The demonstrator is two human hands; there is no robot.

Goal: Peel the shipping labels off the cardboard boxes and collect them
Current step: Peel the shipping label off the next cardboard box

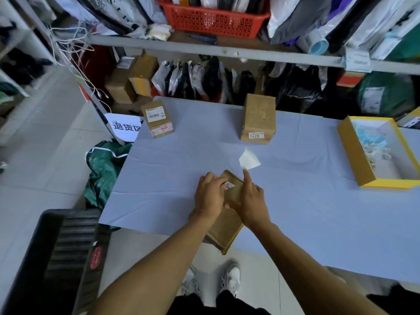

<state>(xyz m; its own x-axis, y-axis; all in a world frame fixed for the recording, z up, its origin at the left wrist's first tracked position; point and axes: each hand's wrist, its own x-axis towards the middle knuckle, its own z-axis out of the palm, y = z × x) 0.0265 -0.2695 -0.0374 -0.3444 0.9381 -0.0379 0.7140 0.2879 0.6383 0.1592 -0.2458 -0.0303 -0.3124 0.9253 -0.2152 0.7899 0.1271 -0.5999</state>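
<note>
At 6 o'clock on the blue-grey table (295,212), flat cardboard box (227,221) overhangs the near edge, tilted toward 1 o'clock. My left hand (210,196) lies on its top, fingers curled down beside a small white sticker (229,185) at the box's far end; can't tell if the fingertips pinch anything. My right hand (252,201) rests on the box's right side, forefinger stretched toward 12 o'clock with a peeled white label (249,159) stuck at its tip, lifted off the table; other fingers loosely folded. Tall box (259,118) at 12 o'clock, small "0275" tag low on its front. Labelled box (157,118) at 10 o'clock, barcode label on top. Open yellow-rimmed tray box (354,155) at 2 o'clock, with blue-and-white scraps inside.
</note>
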